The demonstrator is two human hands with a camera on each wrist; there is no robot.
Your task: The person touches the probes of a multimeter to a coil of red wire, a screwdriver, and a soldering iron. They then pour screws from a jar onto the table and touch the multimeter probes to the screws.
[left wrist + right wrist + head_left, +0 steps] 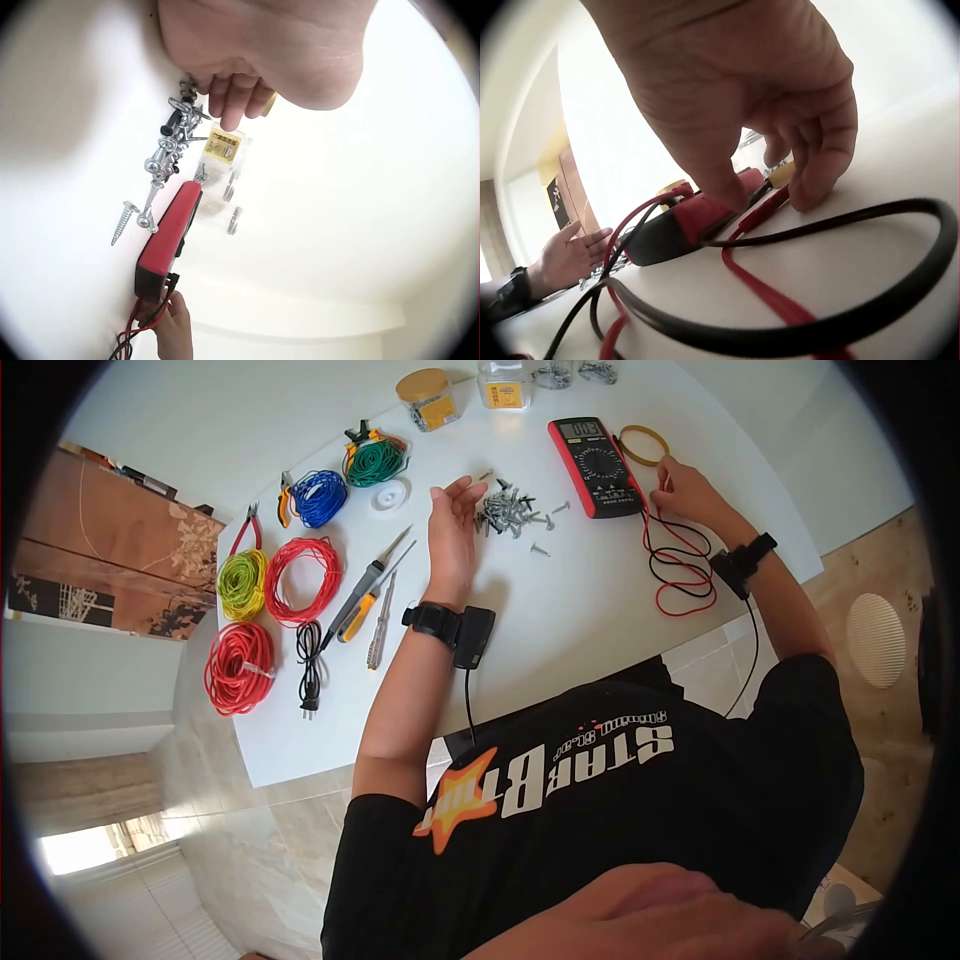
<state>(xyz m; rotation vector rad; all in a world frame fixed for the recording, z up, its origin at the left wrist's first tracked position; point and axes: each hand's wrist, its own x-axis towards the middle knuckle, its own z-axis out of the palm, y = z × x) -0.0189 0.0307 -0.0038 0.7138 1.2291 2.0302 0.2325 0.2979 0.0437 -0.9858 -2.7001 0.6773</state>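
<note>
Fingers loosely bent, the left hand (453,545) rests on its edge against a pile of silvery screws (510,512); its palm (262,45) fills the top of the left wrist view. At the right side of a red and black multimeter (598,460) is the right hand (692,495). In the right wrist view its thumb and fingers (821,161) stand apart around a red probe (765,211), with no clear grip on it. Red and black leads (683,582) lie looped on the table below that hand. The meter's display is lit.
Coils of blue (319,499), green (376,461), yellow (241,586) and red wire (303,582) lie on the left. A soldering iron (364,582), screwdriver (381,622) and black corded plug (309,670) are nearer. Tubs (428,400) stand at the back; a yellow ring (644,445) lies behind the right hand.
</note>
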